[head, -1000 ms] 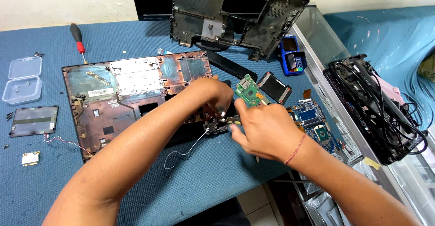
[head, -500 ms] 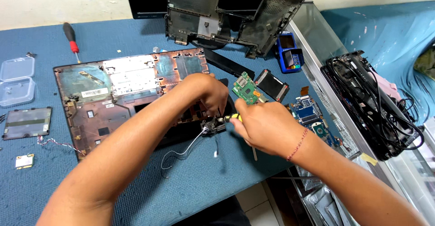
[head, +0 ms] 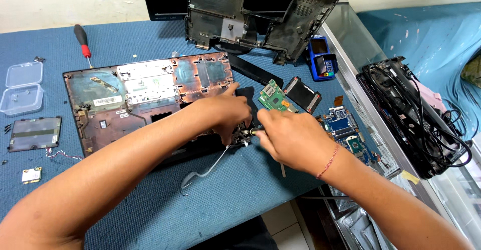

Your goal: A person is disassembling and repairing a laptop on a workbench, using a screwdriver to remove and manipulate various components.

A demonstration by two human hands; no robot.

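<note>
Both hands have stayed together over the opened laptop base (head: 145, 94) on the blue table (head: 150, 215). Left hand (head: 225, 114) pinches a small metal part (head: 243, 138) (at the base's right corner); right hand (head: 288, 139) grips a slim tool (head: 282, 169) touching it.

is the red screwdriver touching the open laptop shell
Apart. The head view shows the red screwdriver lying on the blue mat, with a strip of mat between its tip and the laptop shell.
</note>
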